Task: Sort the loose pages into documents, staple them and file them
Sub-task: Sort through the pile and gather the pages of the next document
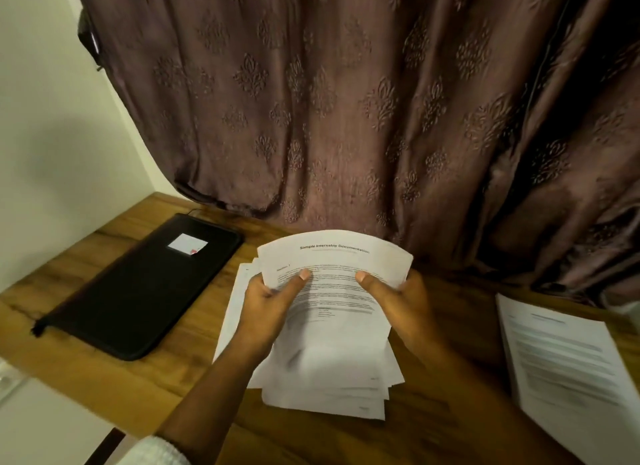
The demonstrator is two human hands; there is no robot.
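Both my hands hold up a sheaf of loose white pages [334,312] over the wooden desk [114,371]. The top page is headed "Sample Internship Documentation" and curves upward. My left hand [268,303] grips the sheaf's left edge with the thumb on the top page. On the right edge my right hand [403,305] grips it the same way. The lower pages fan out unevenly toward me. A second pile of printed pages [561,364] lies flat on the desk at the right. A black zipped file folder [138,288] with a white label lies at the left.
A brown patterned curtain [346,100] hangs right behind the desk and touches its far edge. A white wall [52,135] bounds the left side. The desk's front edge runs diagonally at the lower left, with a white surface below it.
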